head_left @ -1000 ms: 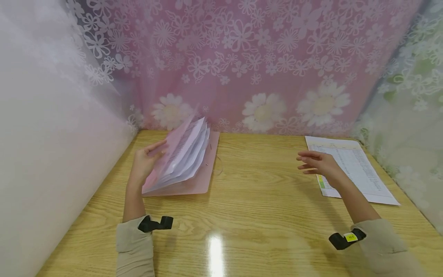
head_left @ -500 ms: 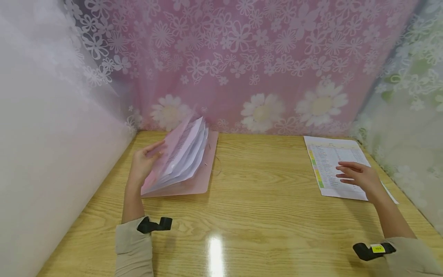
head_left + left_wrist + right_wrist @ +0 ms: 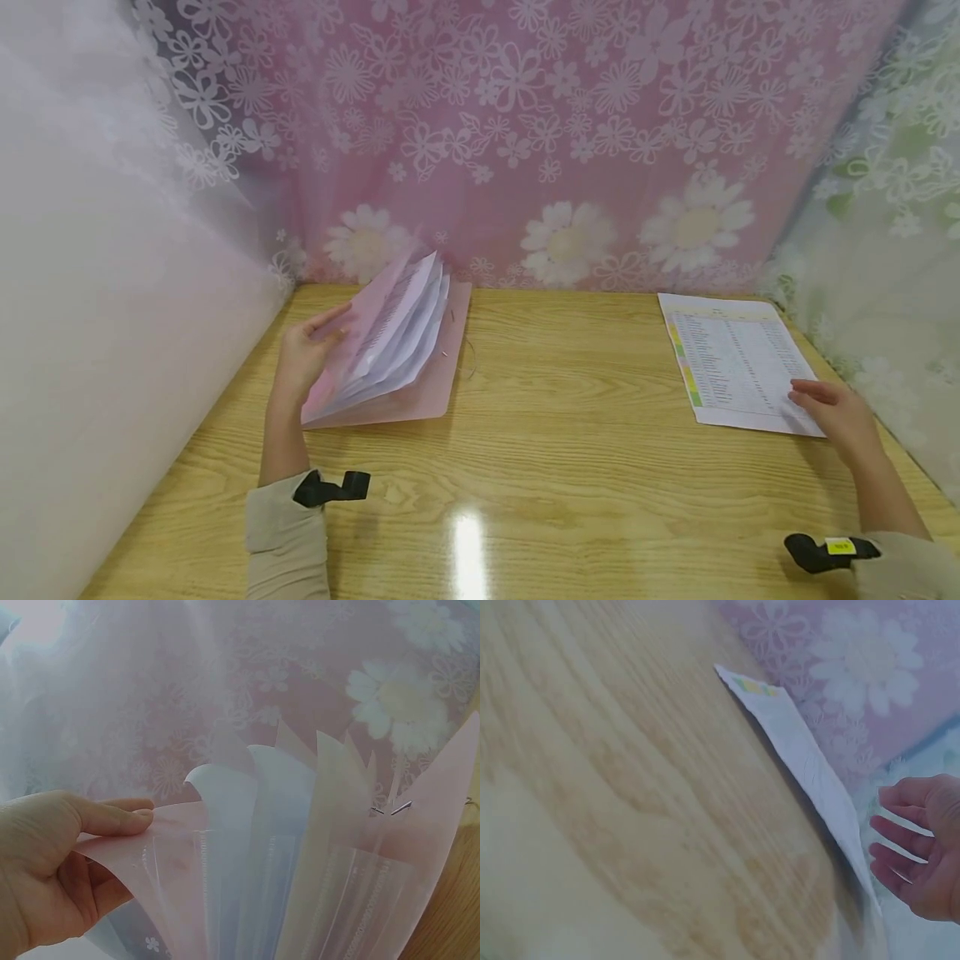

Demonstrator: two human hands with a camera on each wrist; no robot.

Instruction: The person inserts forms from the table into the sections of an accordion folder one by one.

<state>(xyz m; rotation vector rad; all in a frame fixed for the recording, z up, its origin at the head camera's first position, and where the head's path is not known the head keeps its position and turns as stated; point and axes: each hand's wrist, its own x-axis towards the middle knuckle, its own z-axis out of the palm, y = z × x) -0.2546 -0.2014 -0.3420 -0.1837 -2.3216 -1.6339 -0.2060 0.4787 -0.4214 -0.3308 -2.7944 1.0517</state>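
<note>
The front flap of a pink expanding file folder (image 3: 390, 350), lying at the far left of the wooden surface (image 3: 570, 433), is held open by the left hand (image 3: 303, 358). The printed sheet (image 3: 731, 358) at the far right is touched at its near corner by the right hand (image 3: 840, 412), fingers loosely extended.

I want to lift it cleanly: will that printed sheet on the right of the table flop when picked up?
Probably floppy: the printed sheet looks like one thin page. Lying flat on the glossy table, it may slide before lifting. The right hand at its near corner could peel it up.
</note>
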